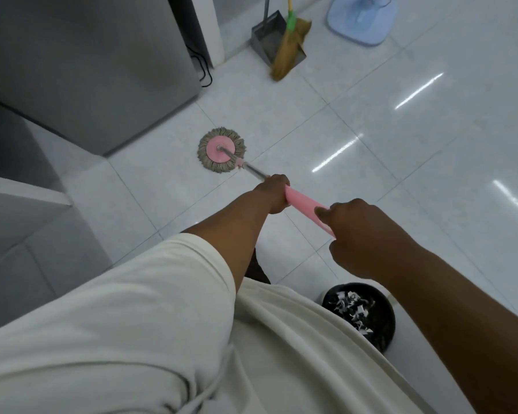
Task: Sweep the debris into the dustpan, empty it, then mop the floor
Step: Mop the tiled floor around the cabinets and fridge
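Observation:
A round mop head [221, 150] with a pink disc and grey strands lies flat on the white tiled floor [401, 144]. Its metal pole runs back to a pink handle [301, 203]. My left hand [275, 193] grips the handle's lower end. My right hand [356, 231] grips the upper end, closer to my body. At the back, a grey dustpan [269, 37] stands against the wall with a straw broom [290, 46] leaning in it. A black bin [380, 327] holding white paper scraps stands by my right side.
A grey cabinet [87, 64] fills the left, with a black cable [202, 70] at its back corner. A pale blue fan base [359, 22] stands at the top right. A white ledge [21, 189] juts in at the left.

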Demonstrator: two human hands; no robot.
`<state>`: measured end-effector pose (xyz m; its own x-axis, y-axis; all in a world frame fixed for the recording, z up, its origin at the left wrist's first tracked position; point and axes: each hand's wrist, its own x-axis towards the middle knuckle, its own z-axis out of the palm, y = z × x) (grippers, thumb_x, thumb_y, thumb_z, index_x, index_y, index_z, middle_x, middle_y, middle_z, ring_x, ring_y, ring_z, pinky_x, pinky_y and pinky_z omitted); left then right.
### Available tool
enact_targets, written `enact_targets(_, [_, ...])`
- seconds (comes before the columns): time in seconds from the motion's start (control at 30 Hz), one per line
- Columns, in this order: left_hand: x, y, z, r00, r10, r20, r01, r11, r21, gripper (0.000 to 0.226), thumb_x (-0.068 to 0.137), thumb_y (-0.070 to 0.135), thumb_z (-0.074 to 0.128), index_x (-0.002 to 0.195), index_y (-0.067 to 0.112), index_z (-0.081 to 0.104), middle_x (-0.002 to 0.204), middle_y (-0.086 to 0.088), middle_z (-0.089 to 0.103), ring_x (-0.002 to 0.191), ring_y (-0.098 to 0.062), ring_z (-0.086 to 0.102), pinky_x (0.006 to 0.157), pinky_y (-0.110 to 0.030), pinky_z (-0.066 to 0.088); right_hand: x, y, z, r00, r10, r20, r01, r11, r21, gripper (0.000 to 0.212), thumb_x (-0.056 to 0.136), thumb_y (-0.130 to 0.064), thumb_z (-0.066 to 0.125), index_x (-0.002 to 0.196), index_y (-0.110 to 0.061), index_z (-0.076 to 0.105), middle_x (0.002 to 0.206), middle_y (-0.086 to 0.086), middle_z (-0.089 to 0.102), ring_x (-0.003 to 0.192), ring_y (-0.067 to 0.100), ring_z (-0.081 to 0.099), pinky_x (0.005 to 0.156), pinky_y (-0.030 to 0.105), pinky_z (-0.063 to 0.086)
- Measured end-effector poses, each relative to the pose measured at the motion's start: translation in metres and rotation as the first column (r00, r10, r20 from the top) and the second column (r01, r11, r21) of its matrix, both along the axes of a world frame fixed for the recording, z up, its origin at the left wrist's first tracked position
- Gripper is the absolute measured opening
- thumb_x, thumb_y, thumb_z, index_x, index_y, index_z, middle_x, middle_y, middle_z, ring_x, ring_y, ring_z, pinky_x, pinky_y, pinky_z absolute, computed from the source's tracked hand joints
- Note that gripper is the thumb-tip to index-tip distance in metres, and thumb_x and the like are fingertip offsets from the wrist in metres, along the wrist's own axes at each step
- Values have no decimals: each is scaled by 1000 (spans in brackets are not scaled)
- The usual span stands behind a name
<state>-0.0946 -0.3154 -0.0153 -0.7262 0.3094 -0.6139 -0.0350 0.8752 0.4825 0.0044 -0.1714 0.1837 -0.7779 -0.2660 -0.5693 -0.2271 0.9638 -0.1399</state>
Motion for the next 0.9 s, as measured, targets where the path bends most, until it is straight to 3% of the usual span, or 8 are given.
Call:
enact_targets(0.1, [-46,-21,-7,1000,16,-12,-16,1000,-10,43,89,18,66,126,10,48,130,-11,51,106,-27,56,82,-34,46,-45,-16,-10,1000,3,-24,-3,1000,-15,37,84,-9,61,120,-13,57,84,1,57,64,15,55,47,16,32])
enact_targets(0.2, [-102,-49,-18,999,32,11,-31,999,-35,47,88,18,67,129,11,46,133,-13,48,110,-30,56,93,-38,48,-98,-42,-25,999,24,-38,-25,999,-40,35,85,-12,61,120,-13,56,81,0,49,60,14,47,47,16,23])
enact_targets(0.37, [-184,-96,-27,999,29,16,-27,996,-89,49,88,18,67,130,12,45,135,-12,47,111,-31,56,82,-32,42,-176,-87,-44,998,33,-52,-36,997,-66,34,85,-13,62,119,-11,59,86,3,57,66,16,55,66,26,52])
enact_targets(0.5, [-224,-120,-30,1000,-12,25,15,989,-148,50,87,17,68,131,12,44,133,-11,50,109,-30,56,79,-31,39,-211,-112,-54,998,24,-60,-28,998,-59,37,84,-10,65,121,-9,61,90,5,59,68,16,50,71,27,52])
enact_targets(0.7, [-221,-108,-29,1000,-19,22,23,984,-179,51,87,17,68,131,12,44,133,-11,50,112,-30,56,80,-32,41,-207,-101,-53,997,49,-59,-52,997,-54,39,84,-10,66,122,-8,59,89,6,56,67,18,52,72,31,56])
enact_targets(0.8, [-196,-84,-23,1000,-6,23,10,986,-167,50,87,18,68,131,12,45,132,-10,52,110,-29,57,79,-31,40,-183,-76,-47,997,40,-68,-44,997,-55,34,85,-12,63,119,-9,61,82,3,50,62,15,49,61,26,48])
enact_targets(0.9, [-158,-49,-15,1000,-14,21,17,989,-149,47,88,19,68,129,12,47,129,-11,54,106,-28,57,78,-31,40,-145,-45,-38,997,31,-72,-32,999,-21,33,85,-9,58,118,-11,61,83,3,54,59,13,47,57,24,42])
